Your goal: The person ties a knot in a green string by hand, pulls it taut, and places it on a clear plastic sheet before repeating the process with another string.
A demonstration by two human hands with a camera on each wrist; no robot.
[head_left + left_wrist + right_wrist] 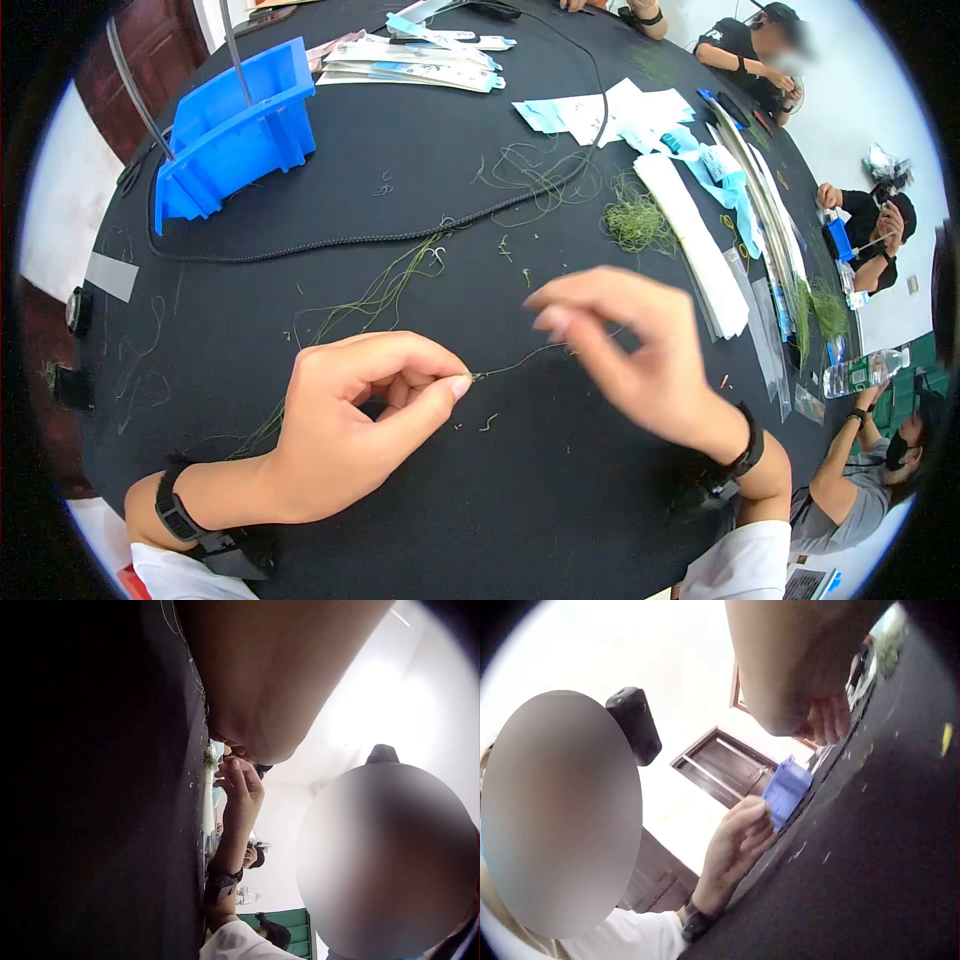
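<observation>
My left hand (365, 420) pinches a fine green thread (492, 374) between thumb and index finger, where a small tangle shows at the fingertips. From there the thread rises rightward and passes behind the thumb of my right hand (640, 355). That hand is raised and blurred, its fingers bent and its thumb near the index fingertip; I cannot tell whether it grips the thread. Long loose green threads (385, 290) trail across the black table (560, 510) behind the left hand. In the right wrist view the left hand (739, 840) appears beyond the table edge.
A blue bin (235, 135) stands at the back left, and a black cord (330, 240) curves across the table. To the right lie a green thread bundle (638, 218), white strips (690, 240) and a plastic bottle (862, 371). Other people sit around the far right side.
</observation>
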